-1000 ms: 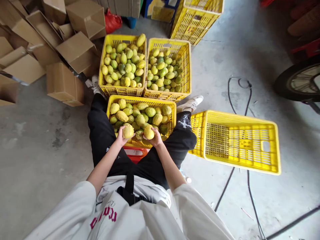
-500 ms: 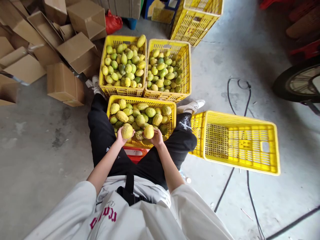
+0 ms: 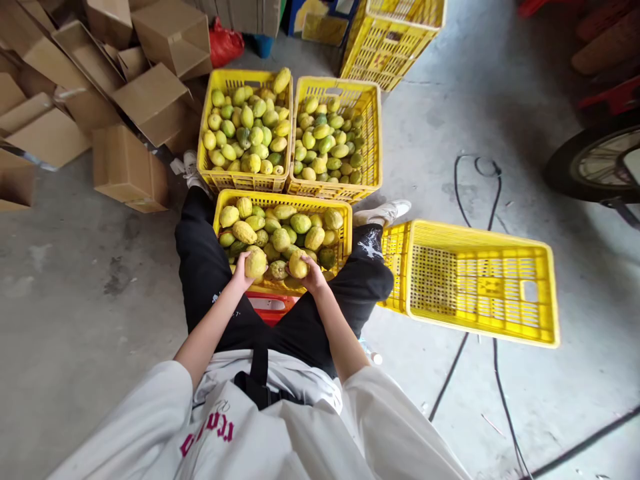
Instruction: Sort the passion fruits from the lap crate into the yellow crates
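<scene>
My left grip (image 3: 241, 274) cups a rounded yellow fruit (image 3: 256, 263), my right grip (image 3: 315, 275) a second yellow fruit (image 3: 299, 265), both above a fruit-filled yellow plastic crate (image 3: 345, 230); two similar crates (image 3: 335, 191) stand beyond.

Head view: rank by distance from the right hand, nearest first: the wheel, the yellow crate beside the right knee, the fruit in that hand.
1. Fruit: held in the right hand.
2. Yellow crate: to the hand's right.
3. Wheel: farther right, at the picture's edge.

Maroon lettering (image 3: 220, 427) on the shirt (image 3: 295, 437) cannot be read clearly.
</scene>
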Motion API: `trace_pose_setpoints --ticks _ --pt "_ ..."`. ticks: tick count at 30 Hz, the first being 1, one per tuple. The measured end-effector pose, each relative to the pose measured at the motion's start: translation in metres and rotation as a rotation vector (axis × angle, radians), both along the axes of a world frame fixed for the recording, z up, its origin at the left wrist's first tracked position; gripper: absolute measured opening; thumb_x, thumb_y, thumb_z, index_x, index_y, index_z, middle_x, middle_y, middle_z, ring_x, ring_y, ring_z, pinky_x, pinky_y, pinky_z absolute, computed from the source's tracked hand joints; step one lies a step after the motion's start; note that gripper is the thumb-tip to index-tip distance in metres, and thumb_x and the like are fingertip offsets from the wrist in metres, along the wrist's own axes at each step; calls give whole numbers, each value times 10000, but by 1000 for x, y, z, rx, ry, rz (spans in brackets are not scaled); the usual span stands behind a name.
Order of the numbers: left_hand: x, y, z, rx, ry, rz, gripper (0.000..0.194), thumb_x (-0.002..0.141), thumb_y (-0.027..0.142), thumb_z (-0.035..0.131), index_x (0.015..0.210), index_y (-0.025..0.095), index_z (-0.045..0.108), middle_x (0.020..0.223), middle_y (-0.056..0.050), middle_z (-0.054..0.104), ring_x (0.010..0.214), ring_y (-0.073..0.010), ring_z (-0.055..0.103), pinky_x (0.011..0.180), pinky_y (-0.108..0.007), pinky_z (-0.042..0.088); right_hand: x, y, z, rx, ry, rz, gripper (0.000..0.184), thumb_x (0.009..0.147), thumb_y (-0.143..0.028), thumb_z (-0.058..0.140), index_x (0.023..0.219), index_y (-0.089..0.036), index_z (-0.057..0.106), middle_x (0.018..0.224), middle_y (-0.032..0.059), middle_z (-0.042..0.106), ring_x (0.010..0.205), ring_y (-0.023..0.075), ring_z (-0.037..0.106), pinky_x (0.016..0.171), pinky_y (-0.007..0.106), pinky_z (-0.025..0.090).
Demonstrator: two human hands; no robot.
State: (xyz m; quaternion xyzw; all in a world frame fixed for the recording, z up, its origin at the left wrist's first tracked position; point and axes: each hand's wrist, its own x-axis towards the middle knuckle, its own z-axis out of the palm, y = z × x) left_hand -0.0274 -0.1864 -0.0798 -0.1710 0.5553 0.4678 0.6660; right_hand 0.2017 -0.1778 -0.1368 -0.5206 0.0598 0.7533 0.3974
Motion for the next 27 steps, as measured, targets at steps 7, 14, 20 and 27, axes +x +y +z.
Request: trace_pose_setpoints --ticks 7,14,20,27 --pt "-3 3 -7 -41 42 59 82 946 252 738 1024 240 760 797 -44 830 1149 -323 925 1076 -402 756 -1 2 4 12 40 22 216 1009 -362 704 1206 -273 710 1045 85 890 1010 328 885 1051 579 776" --pt "-5 -1 -9 -30 46 11 332 1021 354 795 1325 221 790 988 -71 908 1081 -320 932 1035 -443 773 3 -2 2 119 114 19 459 765 -352 704 1221 -303 720 1135 92 912 1317 414 871 1095 690 742" --pt "-2 -8 -11 67 41 -118 393 871 186 928 1247 223 821 1074 -55 934 1193 -291 925 1089 -346 718 8 -2 0 103 145 11 367 870 -379 774 1225 -290 744 1034 67 899 1092 345 902 912 516 801" --pt "2 -5 -7 43 -4 -116 278 1001 280 742 1229 178 863 1025 -104 920 1134 -307 924 966 -349 747 4 -6 5 64 194 160 343 906 -343 801 1228 -248 731 1075 116 905 1093 374 910 1032 597 782"
